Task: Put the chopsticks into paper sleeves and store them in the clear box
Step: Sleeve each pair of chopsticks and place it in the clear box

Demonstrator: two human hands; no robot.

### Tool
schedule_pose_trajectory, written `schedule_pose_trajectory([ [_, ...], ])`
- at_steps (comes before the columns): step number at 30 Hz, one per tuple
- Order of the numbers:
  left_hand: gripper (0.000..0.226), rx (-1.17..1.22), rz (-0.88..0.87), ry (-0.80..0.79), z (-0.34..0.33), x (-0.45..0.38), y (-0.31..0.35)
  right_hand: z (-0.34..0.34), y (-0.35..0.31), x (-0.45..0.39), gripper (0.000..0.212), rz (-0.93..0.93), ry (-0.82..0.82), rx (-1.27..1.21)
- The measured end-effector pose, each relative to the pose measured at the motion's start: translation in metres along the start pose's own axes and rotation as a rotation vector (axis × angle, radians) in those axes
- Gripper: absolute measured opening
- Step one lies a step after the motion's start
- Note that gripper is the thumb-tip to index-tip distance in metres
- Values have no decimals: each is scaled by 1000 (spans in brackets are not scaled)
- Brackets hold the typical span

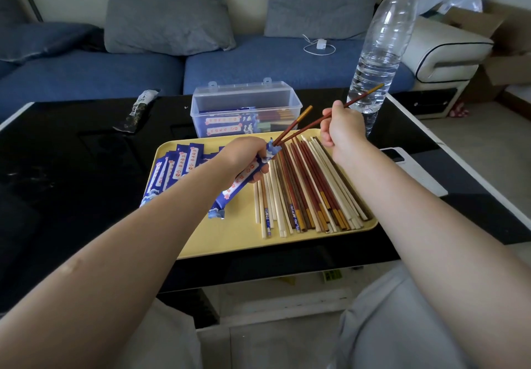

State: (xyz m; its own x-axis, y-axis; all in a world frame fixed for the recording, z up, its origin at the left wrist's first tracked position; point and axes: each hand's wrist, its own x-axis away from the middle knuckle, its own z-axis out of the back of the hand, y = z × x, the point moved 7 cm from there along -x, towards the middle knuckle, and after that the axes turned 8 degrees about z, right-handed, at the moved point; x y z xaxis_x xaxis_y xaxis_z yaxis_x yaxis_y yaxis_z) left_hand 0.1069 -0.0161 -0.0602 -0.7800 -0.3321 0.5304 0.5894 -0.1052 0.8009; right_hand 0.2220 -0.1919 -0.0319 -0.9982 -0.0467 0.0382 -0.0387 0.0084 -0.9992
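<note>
Behind the black worktop (pixel 86 153), a blue sofa (pixel 258 63) is standing. A paper sleeve (pixel 244 177) is being gripped by the left hand (pixel 244 155) so its mouth stays open, while two red chopsticks (pixel 304 125) are being pinched by the right hand (pixel 340 127) and fed in.

Black glossy coffee table (pixel 86 167). Directly on it: yellow tray (pixel 230 242) near front centre; clear box (pixel 247 104) just behind tray, lid open; water bottle (pixel 379 52) upright at right rear; dark crumpled wrapper (pixel 138 112) at left rear.
</note>
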Motion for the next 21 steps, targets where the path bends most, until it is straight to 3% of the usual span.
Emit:
schedule_pose_trajectory([
  [5, 15, 20, -2, 27, 0, 0, 1, -10, 3, 2, 33, -10, -91, -28],
  [11, 13, -23, -118, 44, -1, 1, 8, -42, 14, 20, 29, 0, -478, 96],
  [15, 13, -22, -204, 35, 1, 3, 12, -60, 30, 33, 25, -70, -649, 159],
  [18, 16, -44, -199, 51, 5, 2, 13, -62, 30, 35, 27, -99, -663, 161],
  [21, 22, -94, -182, 79, 6, 1, 14, -54, 22, 22, 41, -64, -525, 82],
])
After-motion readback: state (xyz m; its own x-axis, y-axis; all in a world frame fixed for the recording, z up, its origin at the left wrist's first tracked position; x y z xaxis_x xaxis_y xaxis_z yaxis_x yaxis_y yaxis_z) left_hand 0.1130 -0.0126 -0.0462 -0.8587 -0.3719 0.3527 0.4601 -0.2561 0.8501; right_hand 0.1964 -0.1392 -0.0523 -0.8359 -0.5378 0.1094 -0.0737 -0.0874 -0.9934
